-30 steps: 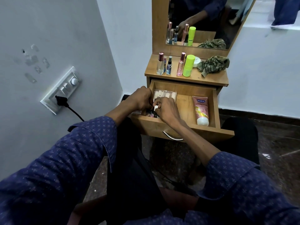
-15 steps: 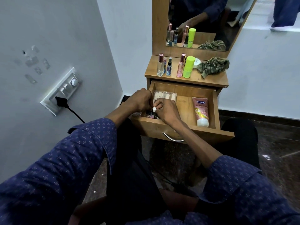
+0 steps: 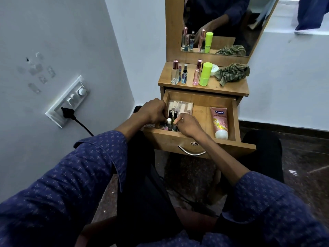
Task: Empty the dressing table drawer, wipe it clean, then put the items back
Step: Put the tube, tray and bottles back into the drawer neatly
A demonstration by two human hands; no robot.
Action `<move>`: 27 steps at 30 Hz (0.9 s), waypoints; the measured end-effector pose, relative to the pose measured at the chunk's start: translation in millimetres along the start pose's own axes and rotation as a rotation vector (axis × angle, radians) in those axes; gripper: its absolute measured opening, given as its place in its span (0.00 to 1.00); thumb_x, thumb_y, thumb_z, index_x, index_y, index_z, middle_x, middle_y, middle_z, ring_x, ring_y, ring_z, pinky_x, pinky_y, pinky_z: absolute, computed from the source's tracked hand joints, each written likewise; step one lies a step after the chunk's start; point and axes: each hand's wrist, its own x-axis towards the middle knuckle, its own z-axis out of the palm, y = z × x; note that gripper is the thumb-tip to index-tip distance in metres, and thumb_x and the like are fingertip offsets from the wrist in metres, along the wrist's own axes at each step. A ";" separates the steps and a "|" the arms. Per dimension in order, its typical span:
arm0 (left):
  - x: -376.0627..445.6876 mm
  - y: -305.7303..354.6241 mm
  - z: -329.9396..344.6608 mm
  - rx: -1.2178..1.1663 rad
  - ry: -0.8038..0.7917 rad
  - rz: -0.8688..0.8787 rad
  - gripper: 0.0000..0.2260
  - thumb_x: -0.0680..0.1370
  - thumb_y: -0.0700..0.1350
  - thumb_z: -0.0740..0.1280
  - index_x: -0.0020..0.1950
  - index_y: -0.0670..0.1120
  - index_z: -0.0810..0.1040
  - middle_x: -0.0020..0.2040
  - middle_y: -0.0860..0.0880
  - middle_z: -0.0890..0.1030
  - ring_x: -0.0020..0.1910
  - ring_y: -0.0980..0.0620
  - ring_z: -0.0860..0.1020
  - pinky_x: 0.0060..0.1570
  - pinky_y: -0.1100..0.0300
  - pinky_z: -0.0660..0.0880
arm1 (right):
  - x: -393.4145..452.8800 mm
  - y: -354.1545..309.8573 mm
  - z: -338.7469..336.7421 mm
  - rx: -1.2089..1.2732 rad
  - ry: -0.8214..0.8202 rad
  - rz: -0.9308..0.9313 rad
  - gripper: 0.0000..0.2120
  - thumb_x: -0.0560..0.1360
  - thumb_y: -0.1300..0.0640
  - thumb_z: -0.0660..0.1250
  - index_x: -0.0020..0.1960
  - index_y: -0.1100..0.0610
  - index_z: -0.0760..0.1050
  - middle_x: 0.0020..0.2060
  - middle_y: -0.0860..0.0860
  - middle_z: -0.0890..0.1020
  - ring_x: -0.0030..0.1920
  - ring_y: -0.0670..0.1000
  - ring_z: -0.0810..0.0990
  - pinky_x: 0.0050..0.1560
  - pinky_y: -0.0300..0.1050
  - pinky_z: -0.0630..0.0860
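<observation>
The wooden drawer [image 3: 202, 114] of the dressing table stands pulled out. In its front left corner stand several small nail polish bottles [image 3: 171, 122] with dark and white caps. My left hand [image 3: 153, 111] curls around this cluster from the left. From the right, my right hand [image 3: 189, 125] pinches a dark-capped bottle with its fingertips. Behind the bottles lies a clear pack of cream-coloured pieces [image 3: 181, 106]. A pink lotion tube [image 3: 219, 122] lies at the drawer's right side. The drawer's front left corner is partly hidden by my hands.
On the table top [image 3: 231, 89] stand perfume bottles [image 3: 175, 73], a lime green bottle [image 3: 205, 74], a white jar [image 3: 214, 69] and a crumpled green cloth [image 3: 231, 73]. A mirror [image 3: 222, 24] rises behind. A wall with a plugged socket [image 3: 68, 111] is close on the left.
My hands have drawn slightly apart, uncovering upright nail polish bottles between them. The white-capped bottle that my right hand held now stands among them.
</observation>
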 end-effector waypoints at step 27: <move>-4.9 11.2 -1.7 0.037 0.044 0.050 0.07 0.72 0.50 0.81 0.48 0.52 0.89 0.47 0.51 0.87 0.43 0.50 0.82 0.43 0.54 0.82 | 16.8 11.0 -2.3 0.177 -0.209 0.068 0.16 0.80 0.68 0.57 0.47 0.52 0.80 0.42 0.50 0.81 0.42 0.51 0.77 0.44 0.45 0.72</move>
